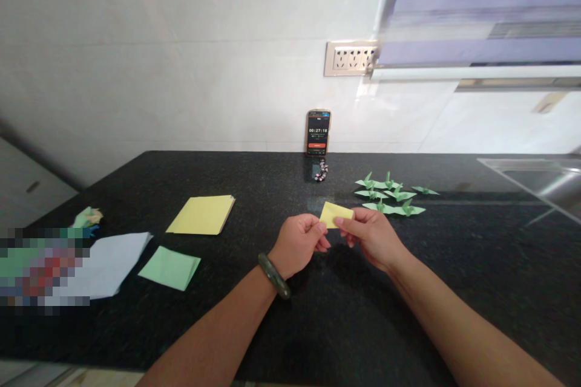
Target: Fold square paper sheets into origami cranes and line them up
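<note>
Showing a small folded yellow paper (335, 214) held above a black counter (408, 326), the view caught both hands at work near the centre. The left hand (297, 245), with a dark bangle (274, 276) on its wrist, pinched the paper's lower left corner between thumb and forefinger; the right hand (370, 236) pinched its right edge in the same way, the remaining fingers curled in. The paper was lifted off the counter and looked only partly folded, a flat wedge with no wings or neck yet, so the piece was judged to be at an early stage. At about two o'clock from the hands lay a cluster of finished green paper cranes (390, 195), suggesting several were already done. At ten o'clock lay a stack of yellow sheets (202, 215), and at nine o'clock a green sheet (170, 267) beside a pale blue sheet (111, 263), all apparently unused, so more folding seemingly remained. At twelve o'clock a phone (318, 132) leaned upright against the wall, showing a running timer, with a beaded charm (321, 171) lying at its foot.
</note>
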A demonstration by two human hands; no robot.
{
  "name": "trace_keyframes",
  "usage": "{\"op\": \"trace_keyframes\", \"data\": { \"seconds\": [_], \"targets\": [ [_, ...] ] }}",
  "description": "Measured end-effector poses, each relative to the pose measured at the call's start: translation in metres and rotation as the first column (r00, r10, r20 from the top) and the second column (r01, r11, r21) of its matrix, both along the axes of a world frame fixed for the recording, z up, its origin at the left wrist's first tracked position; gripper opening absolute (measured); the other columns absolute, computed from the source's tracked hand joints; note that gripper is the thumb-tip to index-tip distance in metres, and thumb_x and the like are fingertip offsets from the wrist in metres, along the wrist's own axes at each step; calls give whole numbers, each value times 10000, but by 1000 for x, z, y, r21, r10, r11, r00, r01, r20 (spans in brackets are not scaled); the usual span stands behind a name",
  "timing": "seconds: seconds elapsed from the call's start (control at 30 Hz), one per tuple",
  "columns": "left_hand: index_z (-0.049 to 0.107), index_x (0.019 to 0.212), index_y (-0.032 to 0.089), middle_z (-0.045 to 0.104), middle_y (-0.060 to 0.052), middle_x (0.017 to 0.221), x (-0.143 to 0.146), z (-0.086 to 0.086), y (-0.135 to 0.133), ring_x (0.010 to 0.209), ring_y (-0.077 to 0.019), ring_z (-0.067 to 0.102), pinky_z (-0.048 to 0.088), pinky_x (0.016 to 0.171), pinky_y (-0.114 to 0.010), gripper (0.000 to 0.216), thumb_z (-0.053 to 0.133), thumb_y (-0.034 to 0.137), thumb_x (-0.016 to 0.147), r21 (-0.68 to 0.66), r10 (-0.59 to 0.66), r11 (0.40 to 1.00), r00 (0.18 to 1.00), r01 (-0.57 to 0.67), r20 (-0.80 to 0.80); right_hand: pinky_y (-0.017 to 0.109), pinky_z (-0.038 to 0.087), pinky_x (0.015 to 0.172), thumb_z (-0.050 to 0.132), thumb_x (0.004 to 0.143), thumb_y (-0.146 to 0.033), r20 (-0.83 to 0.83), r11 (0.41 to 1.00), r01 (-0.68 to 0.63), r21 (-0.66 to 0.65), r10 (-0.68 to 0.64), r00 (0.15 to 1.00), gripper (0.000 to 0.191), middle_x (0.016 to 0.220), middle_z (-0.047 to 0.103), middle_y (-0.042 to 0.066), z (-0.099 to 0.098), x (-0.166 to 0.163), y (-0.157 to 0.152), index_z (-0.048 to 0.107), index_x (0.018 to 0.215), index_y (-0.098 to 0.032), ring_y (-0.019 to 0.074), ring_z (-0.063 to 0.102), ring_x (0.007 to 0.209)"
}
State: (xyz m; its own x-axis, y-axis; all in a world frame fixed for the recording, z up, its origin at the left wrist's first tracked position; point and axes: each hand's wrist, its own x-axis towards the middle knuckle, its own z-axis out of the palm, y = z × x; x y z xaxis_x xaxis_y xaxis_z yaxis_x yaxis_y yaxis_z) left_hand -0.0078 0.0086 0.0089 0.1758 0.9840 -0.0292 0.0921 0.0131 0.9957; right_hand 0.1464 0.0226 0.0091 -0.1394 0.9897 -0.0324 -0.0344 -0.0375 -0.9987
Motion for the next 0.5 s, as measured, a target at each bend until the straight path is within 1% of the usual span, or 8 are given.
{"op": "trace_keyframes", "data": {
  "seconds": [0.07,0.17,0.23,0.27,0.3,0.4,0.43,0.5],
  "targets": [
    [564,639,134,603,-11,537,-1,1,1,477,-93,550,440,500,-207,218,502,286,782,37,42,998,999,-43,25,197,297,367,695,607,-290,21,999,-17,-27,18,1000,250,450,519,-35,1,0,-1,534,486,-143,54,398,358],
    [559,617,130,579,-1,527,-3,1,3,477,-83,529,426,500,-198,250,514,311,784,80,156,983,983,-164,92,192,294,368,674,615,-254,77,995,-81,-56,85,993,210,440,521,-32,1,-1,-4,554,488,-138,50,389,355],
    [579,638,121,589,-10,552,-3,1,4,504,-87,536,427,517,-202,272,538,353,775,52,198,976,965,-210,173,191,301,375,675,615,-247,67,993,-102,-60,106,992,180,450,535,-25,0,-3,-6,583,512,-132,52,398,368],
    [601,685,117,608,-21,591,-2,2,3,537,-95,553,438,543,-211,283,539,378,775,19,182,981,955,-191,234,192,309,383,680,614,-253,43,993,-98,-58,100,994,172,465,548,-18,0,-5,-7,597,527,-130,54,407,379],
    [620,748,114,630,-36,644,-2,2,3,575,-104,570,450,576,-226,297,535,397,779,-13,139,990,942,-142,304,194,320,393,687,613,-265,11,994,-92,-56,93,996,173,483,562,-11,-1,-7,-8,609,541,-128,57,417,393],
    [638,881,113,659,-62,764,-1,2,1,628,-119,589,471,640,-268,289,549,369,782,-42,-31,997,875,59,484,205,354,425,697,621,-323,-61,994,-93,-56,89,994,213,544,596,12,-4,-13,-12,629,574,-127,69,444,439],
    [644,872,109,660,-63,767,0,1,0,624,-121,589,473,641,-274,266,564,343,775,-38,-55,996,859,86,509,209,358,430,691,631,-344,-55,993,-100,-58,97,994,230,557,600,16,-5,-14,-13,631,585,-126,72,446,446],
    [658,824,101,659,-60,746,0,1,0,624,-127,593,477,637,-277,225,587,304,760,-42,-25,998,857,54,515,213,352,431,676,651,-369,30,994,-102,-36,103,994,254,549,583,9,-7,-15,-14,621,595,-127,74,436,445]
  ]
}}
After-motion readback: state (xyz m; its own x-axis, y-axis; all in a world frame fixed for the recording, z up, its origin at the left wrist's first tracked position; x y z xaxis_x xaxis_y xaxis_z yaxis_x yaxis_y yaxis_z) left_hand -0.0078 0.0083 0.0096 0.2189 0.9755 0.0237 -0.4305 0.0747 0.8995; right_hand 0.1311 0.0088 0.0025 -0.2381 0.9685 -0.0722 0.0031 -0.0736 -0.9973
